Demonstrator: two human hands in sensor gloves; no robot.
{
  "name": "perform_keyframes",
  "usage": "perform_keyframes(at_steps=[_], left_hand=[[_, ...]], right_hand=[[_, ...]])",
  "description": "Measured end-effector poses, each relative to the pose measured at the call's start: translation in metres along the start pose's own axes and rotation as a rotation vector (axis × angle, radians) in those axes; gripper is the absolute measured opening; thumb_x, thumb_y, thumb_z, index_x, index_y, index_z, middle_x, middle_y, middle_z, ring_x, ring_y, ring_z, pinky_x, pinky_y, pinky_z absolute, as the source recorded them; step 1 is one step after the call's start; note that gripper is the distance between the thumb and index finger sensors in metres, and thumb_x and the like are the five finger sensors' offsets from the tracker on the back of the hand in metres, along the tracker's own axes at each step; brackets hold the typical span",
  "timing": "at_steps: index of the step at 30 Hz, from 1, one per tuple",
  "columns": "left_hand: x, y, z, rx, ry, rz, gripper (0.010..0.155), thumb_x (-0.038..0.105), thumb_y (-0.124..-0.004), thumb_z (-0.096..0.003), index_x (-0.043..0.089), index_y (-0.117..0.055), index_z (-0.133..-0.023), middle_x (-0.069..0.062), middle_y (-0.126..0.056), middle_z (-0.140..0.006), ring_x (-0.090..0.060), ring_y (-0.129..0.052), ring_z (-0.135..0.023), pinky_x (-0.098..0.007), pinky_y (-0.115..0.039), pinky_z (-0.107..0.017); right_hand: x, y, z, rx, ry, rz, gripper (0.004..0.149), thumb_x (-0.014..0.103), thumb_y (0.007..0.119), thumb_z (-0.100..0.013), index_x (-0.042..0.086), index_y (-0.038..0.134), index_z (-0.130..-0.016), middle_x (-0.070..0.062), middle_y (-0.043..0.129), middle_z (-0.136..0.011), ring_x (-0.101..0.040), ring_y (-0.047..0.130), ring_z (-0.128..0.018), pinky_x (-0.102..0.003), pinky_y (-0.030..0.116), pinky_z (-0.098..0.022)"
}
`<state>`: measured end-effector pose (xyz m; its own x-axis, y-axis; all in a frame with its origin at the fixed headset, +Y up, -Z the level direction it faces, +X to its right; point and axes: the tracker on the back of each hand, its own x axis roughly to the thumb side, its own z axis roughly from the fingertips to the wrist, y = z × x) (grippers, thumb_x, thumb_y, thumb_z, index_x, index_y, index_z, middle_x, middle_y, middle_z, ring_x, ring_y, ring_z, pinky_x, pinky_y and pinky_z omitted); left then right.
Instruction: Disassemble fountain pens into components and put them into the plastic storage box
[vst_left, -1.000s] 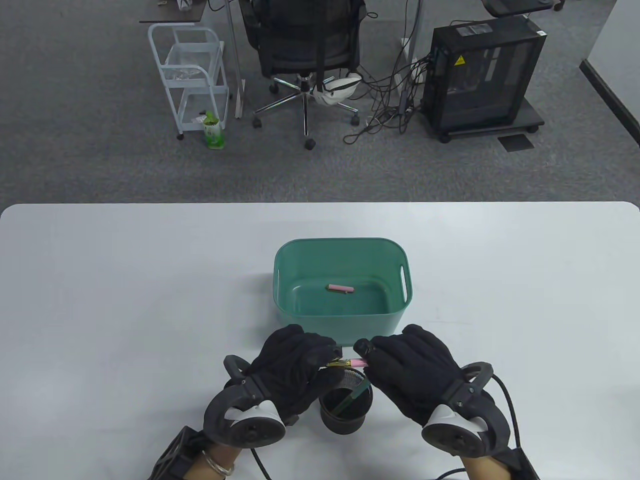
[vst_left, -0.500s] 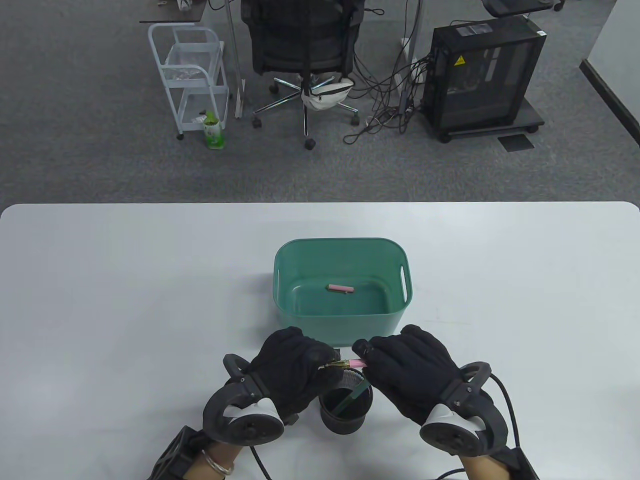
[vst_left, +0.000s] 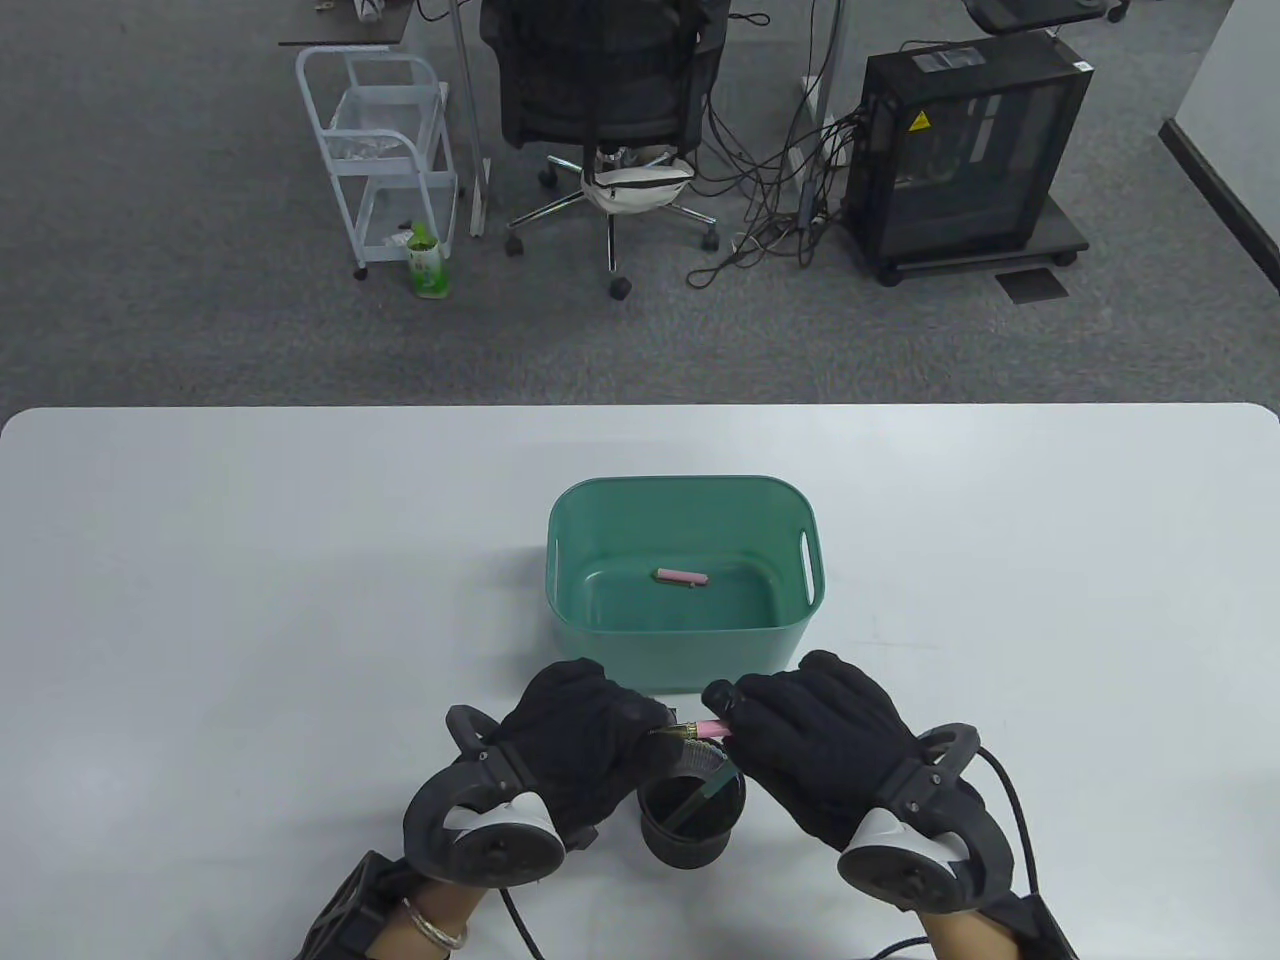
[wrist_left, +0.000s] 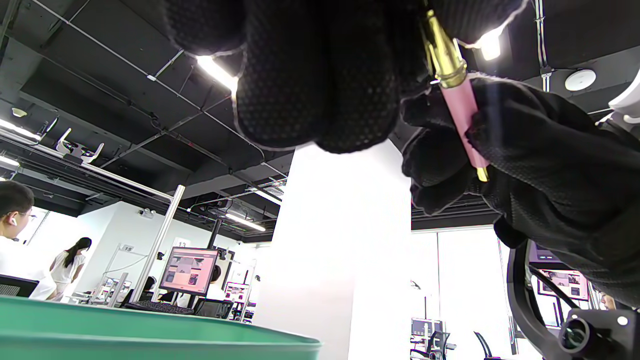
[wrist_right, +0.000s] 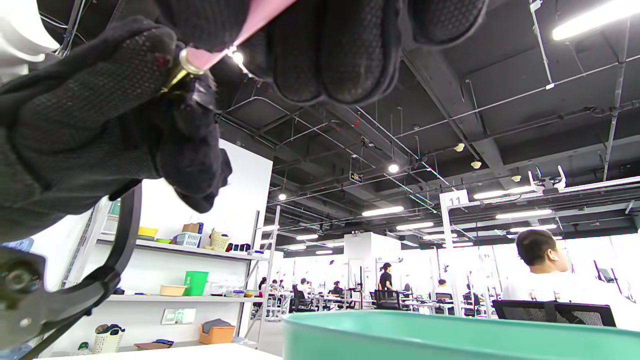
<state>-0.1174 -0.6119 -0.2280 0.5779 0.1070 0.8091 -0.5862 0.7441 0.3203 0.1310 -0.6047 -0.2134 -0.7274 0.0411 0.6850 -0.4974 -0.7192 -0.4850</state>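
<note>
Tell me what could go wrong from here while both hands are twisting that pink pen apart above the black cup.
1. The pink pen is held directly over the black pen cup. If a part slips from the left hand or the right hand, it would likely drop into the cup, not the green storage box.
2. The left hand's fingers hide most of the gold section, so grip there is hard to judge.

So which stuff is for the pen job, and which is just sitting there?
For the job:
pink pen, gripped by left hand and right hand
green box
pink part in the box
black cup

Just there:
chair
cart
computer
</note>
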Motion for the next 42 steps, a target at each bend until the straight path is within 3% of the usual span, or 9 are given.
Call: perform_keyframes(at_steps=[10, 17, 20, 24, 30, 38, 42], left_hand=[[-0.0015, 0.0001, -0.0001, 0.011, 0.003, 0.008, 0.053, 0.049, -0.055, -0.0669, 0.013, -0.093, -0.069, -0.003, -0.108, -0.053, -0.02, -0.104, -0.045, -0.046, -0.076, -0.062], [-0.0026, 0.0001, 0.0001, 0.007, 0.01, 0.009, 0.054, 0.051, -0.054, -0.067, 0.013, -0.093, -0.072, -0.004, -0.108, -0.056, -0.021, -0.104, -0.048, -0.047, -0.075, -0.063], [-0.0037, -0.0008, 0.0003, -0.001, 0.013, 0.011, 0.056, 0.053, -0.054, -0.067, 0.012, -0.09, -0.08, -0.005, -0.106, -0.064, -0.023, -0.102, -0.055, -0.049, -0.073, -0.065], [-0.0043, -0.002, 0.0009, -0.017, 0.023, -0.003, 0.06, 0.058, -0.057, -0.0656, 0.013, -0.078, -0.099, -0.008, -0.097, -0.087, -0.026, -0.095, -0.075, -0.052, -0.066, -0.073], [-0.0007, -0.0021, 0.0011, -0.012, 0.006, -0.017, 0.063, 0.059, -0.066, -0.0635, 0.015, -0.066, -0.107, -0.009, -0.089, -0.098, -0.026, -0.09, -0.084, -0.053, -0.061, -0.077], [0.0025, -0.0033, 0.0004, -0.009, -0.001, -0.04, 0.046, 0.048, -0.071, -0.0661, 0.016, -0.072, -0.099, -0.005, -0.091, -0.093, -0.023, -0.092, -0.08, -0.051, -0.063, -0.076], [0.0036, -0.0033, 0.0005, -0.014, -0.003, -0.045, 0.044, 0.047, -0.069, -0.0666, 0.015, -0.073, -0.097, -0.005, -0.093, -0.09, -0.023, -0.093, -0.078, -0.051, -0.063, -0.076]], right_hand=[[0.0009, 0.0008, 0.0, 0.004, -0.004, -0.002, 0.044, 0.046, 0.071, -0.056, 0.032, 0.08, -0.097, 0.004, 0.087, -0.088, -0.015, 0.089, -0.074, -0.046, 0.065, -0.072], [0.0007, 0.0009, -0.0001, 0.004, -0.002, -0.001, 0.044, 0.046, 0.071, -0.056, 0.032, 0.081, -0.097, 0.004, 0.087, -0.088, -0.014, 0.089, -0.075, -0.046, 0.065, -0.072], [0.0005, 0.0005, -0.0001, 0.002, -0.001, 0.002, 0.044, 0.046, 0.071, -0.056, 0.032, 0.08, -0.097, 0.005, 0.087, -0.088, -0.014, 0.089, -0.074, -0.047, 0.065, -0.072], [0.0, 0.0001, 0.0001, -0.002, 0.002, 0.001, 0.044, 0.046, 0.071, -0.056, 0.032, 0.08, -0.097, 0.004, 0.087, -0.088, -0.014, 0.089, -0.075, -0.046, 0.065, -0.072], [-0.0018, -0.0016, 0.0006, -0.011, 0.009, 0.005, 0.044, 0.046, 0.07, -0.056, 0.032, 0.08, -0.097, 0.004, 0.087, -0.088, -0.015, 0.089, -0.075, -0.047, 0.065, -0.072], [-0.0031, -0.0014, 0.0008, -0.009, 0.011, 0.009, 0.044, 0.046, 0.07, -0.056, 0.032, 0.081, -0.097, 0.004, 0.087, -0.088, -0.015, 0.089, -0.074, -0.046, 0.065, -0.072], [-0.0031, -0.0018, 0.001, -0.011, 0.011, 0.009, 0.044, 0.046, 0.071, -0.056, 0.032, 0.081, -0.097, 0.004, 0.087, -0.088, -0.015, 0.089, -0.074, -0.046, 0.065, -0.072]])
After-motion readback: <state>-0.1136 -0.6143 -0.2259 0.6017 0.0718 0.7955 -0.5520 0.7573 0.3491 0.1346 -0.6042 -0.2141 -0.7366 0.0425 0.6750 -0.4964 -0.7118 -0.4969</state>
